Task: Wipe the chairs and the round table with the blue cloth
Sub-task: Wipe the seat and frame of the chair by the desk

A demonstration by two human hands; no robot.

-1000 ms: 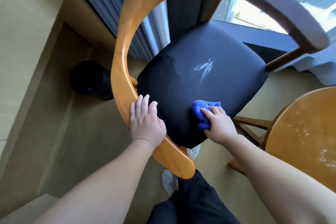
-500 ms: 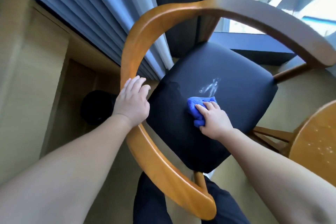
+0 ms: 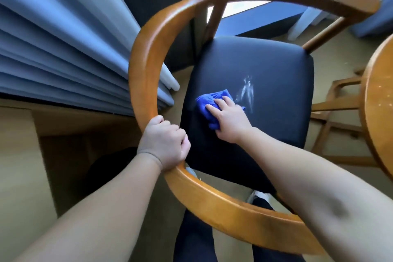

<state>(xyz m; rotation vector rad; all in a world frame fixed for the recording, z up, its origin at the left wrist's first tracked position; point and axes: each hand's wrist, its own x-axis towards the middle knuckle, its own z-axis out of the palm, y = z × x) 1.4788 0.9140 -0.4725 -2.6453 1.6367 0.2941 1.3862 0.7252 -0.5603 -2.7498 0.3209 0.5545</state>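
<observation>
A wooden chair with a curved armrest rail (image 3: 146, 53) and a black padded seat (image 3: 274, 91) fills the middle of the head view. The blue cloth (image 3: 207, 103) lies bunched on the left part of the seat. My right hand (image 3: 230, 120) presses down on the cloth with its fingers laid over it. A whitish smear (image 3: 247, 90) marks the seat just right of the cloth. My left hand (image 3: 164, 143) grips the rail at the chair's left side, fingers curled round it. The round wooden table (image 3: 378, 100) shows at the right edge.
Blue-grey pleated curtains (image 3: 63, 53) hang at the left, close to the chair rail. A second wooden chair frame (image 3: 338, 117) stands under the table at the right. A window (image 3: 240, 8) lies behind the chair. My dark trouser legs (image 3: 191, 238) are below the rail.
My left hand went from resting flat on the rail to gripping it. My right hand pushed the cloth further up the seat toward the smear. The view has tilted and come closer.
</observation>
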